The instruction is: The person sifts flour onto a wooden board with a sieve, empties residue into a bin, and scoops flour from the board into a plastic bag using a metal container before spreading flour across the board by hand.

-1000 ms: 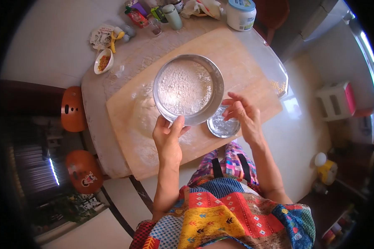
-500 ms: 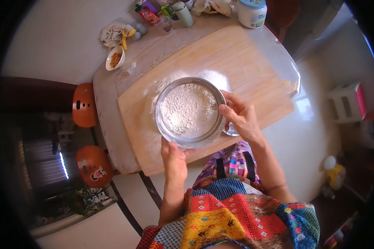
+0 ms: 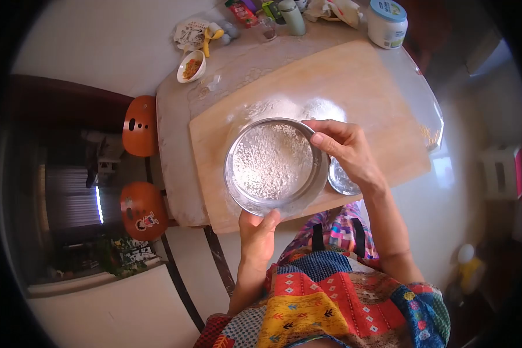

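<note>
A round metal flour sieve [image 3: 314,188] is held between my two hands above a wooden board. White, lumpy flour [image 3: 267,165] lies inside it, mostly toward the left and lower part of the mesh. My left hand [image 3: 258,235] grips the near lower rim, thumb up against the wall. On the upper right rim, my right hand [image 3: 351,151] closes with its thumb on top and its fingers largely hidden. Heaps of fine flour [image 3: 322,109] rest on the board behind the sieve. A metal bowl [image 3: 342,178] sits partly hidden beneath my right hand.
The wooden board [image 3: 383,98] covers much of the table [image 3: 177,145]. Along the back stand a white bowl of orange-brown food [image 3: 192,67], a pale green bottle [image 3: 292,18] and a blue-lidded tub [image 3: 387,26]. Two orange chairs [image 3: 140,126] are at the left.
The sieve has tilted and come slightly toward me. My left hand has shifted along its near rim, the flour has spread over the mesh, and more of the metal bowl shows.
</note>
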Demonstrator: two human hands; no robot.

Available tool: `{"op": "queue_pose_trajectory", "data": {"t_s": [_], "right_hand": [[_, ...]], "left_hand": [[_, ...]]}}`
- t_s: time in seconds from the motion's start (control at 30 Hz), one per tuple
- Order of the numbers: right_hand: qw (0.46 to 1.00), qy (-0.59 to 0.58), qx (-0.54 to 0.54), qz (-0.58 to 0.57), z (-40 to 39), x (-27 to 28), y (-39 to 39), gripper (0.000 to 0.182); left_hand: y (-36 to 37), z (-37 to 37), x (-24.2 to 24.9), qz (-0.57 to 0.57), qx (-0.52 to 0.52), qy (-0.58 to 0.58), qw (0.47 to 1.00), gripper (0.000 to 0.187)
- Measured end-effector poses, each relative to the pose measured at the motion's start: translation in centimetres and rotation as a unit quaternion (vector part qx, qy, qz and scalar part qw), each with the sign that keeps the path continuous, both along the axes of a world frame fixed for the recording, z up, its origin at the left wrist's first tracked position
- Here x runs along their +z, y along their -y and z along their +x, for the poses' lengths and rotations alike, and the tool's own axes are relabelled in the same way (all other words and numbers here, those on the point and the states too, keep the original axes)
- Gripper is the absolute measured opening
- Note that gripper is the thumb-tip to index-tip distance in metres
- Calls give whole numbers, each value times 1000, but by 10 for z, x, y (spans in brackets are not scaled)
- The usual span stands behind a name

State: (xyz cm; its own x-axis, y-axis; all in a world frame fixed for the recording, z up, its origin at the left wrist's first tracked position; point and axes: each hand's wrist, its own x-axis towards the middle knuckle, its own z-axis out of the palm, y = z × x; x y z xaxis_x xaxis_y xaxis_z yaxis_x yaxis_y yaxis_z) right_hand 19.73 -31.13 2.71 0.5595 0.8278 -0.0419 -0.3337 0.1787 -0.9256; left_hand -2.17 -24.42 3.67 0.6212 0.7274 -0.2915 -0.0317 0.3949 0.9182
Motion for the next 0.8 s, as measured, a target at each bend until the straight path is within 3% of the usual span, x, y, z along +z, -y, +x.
{"op": "queue_pose_trajectory", "data": {"t_s": [0.17, 0.23, 0.3, 0.33, 0.47, 0.8], "right_hand": [[999, 39, -23, 13, -5, 1, -1, 31], [998, 44, -39, 15, -9, 0, 0, 30], [935, 268, -232, 5, -16, -1, 0, 25], [908, 323, -266, -14, -20, 6, 3, 20], [854, 440, -279, -12, -38, 17, 9, 17], [802, 570, -174, -43, -53, 12, -9, 26]], "left_hand": [[4, 5, 2, 17, 46, 0, 999, 43], [4, 7, 6, -46, 60, 18, 997, 58], [5, 8, 5, -57, 64, 23, 996, 57], [5, 8, 4, -68, 67, 27, 995, 56], [5, 12, 4, -47, 68, 26, 996, 55], [6, 17, 7, -45, 56, 34, 997, 55]]}}
